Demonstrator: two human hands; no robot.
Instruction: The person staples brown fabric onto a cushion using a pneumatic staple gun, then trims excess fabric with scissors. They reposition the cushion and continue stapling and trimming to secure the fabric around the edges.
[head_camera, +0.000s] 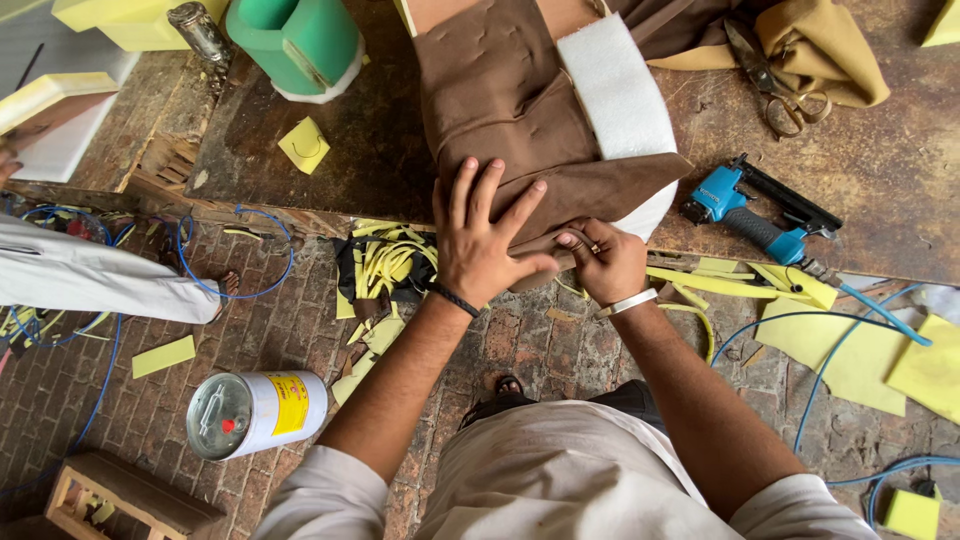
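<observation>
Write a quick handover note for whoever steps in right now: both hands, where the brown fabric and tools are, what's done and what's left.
Left hand: flat, fingers spread, pressing the brown fabric at the bench edge.
Right hand: pinching the fabric's folded edge.
White padding shows beside the fabric.
Blue staple gun lies on the bench, right of the hands; scissors further back.
Done: fabric drawn over the piece.
Left: no fastening visible; gun untouched.

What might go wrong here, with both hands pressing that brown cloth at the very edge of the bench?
The left hand lies flat on the brown fabric while the right hand pinches its edge; if either slips, the fold over the white padding may wrinkle. The blue staple gun sits near the table edge and might get knocked off. The blue hose and yellow foam scraps underfoot could trip someone.
</observation>
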